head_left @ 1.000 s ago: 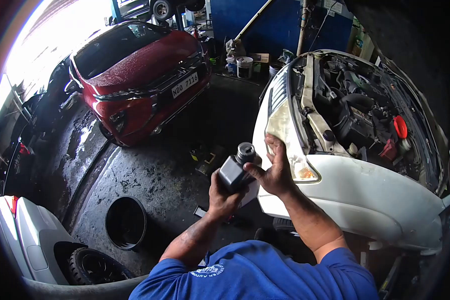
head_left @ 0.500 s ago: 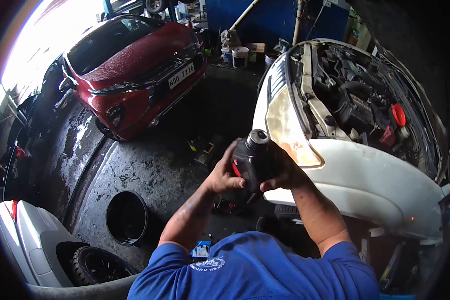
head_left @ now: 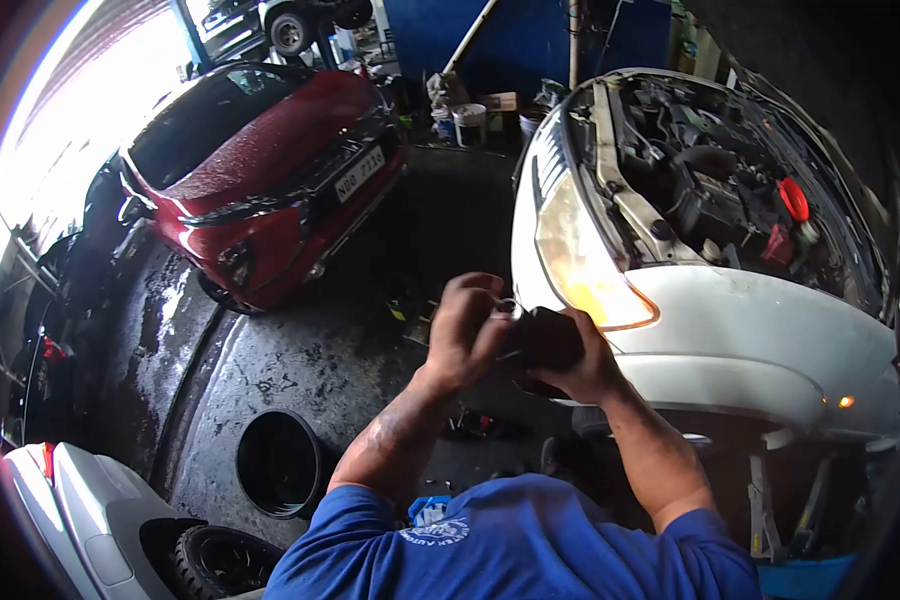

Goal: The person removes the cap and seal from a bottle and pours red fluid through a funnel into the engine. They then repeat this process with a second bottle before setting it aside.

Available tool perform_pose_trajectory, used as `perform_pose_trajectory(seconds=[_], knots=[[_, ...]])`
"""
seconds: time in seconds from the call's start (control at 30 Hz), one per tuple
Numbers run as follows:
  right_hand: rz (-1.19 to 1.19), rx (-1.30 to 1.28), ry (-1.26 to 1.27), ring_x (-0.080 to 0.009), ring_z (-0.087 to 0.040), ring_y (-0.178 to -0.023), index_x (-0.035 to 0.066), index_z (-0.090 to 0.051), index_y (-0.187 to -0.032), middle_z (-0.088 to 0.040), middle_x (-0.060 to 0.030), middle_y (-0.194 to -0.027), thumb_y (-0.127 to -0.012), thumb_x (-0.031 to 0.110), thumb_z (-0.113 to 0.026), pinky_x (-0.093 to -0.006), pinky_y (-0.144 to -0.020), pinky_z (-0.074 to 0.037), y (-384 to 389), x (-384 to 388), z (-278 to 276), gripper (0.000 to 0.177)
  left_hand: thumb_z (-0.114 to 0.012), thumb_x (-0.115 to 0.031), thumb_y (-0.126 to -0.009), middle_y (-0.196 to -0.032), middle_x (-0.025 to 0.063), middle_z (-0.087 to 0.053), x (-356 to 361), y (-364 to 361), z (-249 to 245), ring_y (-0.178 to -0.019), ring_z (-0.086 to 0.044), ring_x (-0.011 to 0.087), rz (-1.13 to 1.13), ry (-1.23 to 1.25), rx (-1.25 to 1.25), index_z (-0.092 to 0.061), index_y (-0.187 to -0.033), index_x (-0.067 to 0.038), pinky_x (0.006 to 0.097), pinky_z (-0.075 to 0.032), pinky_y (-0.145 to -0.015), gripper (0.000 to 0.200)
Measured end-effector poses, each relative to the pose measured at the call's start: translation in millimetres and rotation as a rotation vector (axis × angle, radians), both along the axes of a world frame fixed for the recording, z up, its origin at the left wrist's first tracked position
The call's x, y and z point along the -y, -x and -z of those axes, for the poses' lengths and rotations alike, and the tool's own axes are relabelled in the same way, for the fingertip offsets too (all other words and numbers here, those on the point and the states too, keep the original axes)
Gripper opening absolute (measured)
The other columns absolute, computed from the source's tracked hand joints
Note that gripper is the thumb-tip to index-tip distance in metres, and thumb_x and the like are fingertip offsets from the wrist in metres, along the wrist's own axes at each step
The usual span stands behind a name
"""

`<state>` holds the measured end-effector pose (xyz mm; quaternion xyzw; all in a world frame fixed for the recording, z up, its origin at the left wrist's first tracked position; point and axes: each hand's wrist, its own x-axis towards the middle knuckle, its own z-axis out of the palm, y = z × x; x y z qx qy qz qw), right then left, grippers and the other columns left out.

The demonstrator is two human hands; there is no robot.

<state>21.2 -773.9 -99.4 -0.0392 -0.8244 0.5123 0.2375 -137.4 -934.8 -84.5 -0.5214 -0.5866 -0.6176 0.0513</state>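
Observation:
A dark, square-sided bottle (head_left: 542,340), like a motor oil bottle, is held in front of my chest, its pale-ringed neck (head_left: 508,310) tipped to the left. My right hand (head_left: 588,362) wraps round the bottle's body from the right. My left hand (head_left: 462,328) is closed at the neck, thumb and curled fingers against it. Whether a cap sits between those fingers is too small to tell. To the right of the bottle stands a white car (head_left: 730,320) with its engine bay exposed, a red funnel (head_left: 794,200) among the engine parts.
A red car (head_left: 260,150) is parked at the back left. A black tub (head_left: 280,464) stands on the wet floor (head_left: 240,370). A silver car's corner (head_left: 90,510) is at lower left. Buckets (head_left: 469,124) stand by the blue wall (head_left: 530,50). Tools lie on the floor below my hands.
My left hand has moved from the bottle's side up to its neck. The bottle has tilted left, held by my right hand. The camera view has shifted slightly.

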Motion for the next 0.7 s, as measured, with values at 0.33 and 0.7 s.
perform_pose_trajectory(seconds=[0.33, 0.7], knots=[[0.065, 0.016, -0.054, -0.0255, -0.069, -0.103, 0.002, -0.049, -0.129, -0.068, -0.0158, -0.112, -0.068, 0.028, -0.096, -0.0393, -0.090, -0.056, -40.6, 3.7, 4.8, 0.082, -0.066, -0.021, -0.097, -0.096, 0.0175, -0.065, -9.0, -36.7, -26.1, -0.092, -0.067, 0.0330, 0.039, 0.269, -0.074, -0.061, -0.092, -0.002, 0.0423, -0.054, -0.080, 0.020], [-0.166, -0.023, 0.214, -0.0205, -0.066, -0.106, 0.002, -0.053, -0.129, -0.068, -0.0101, -0.114, -0.067, 0.013, -0.094, -0.0379, -0.094, -0.054, -107.2, -54.6, -12.7, 0.075, -0.063, -0.022, -0.103, -0.093, 0.0102, -0.056, -54.4, -94.1, -45.5, -0.084, -0.057, 0.0233, 0.519, 0.103, -0.014, -0.054, -0.093, -0.004, 0.0369, -0.048, -0.077, 0.023]])
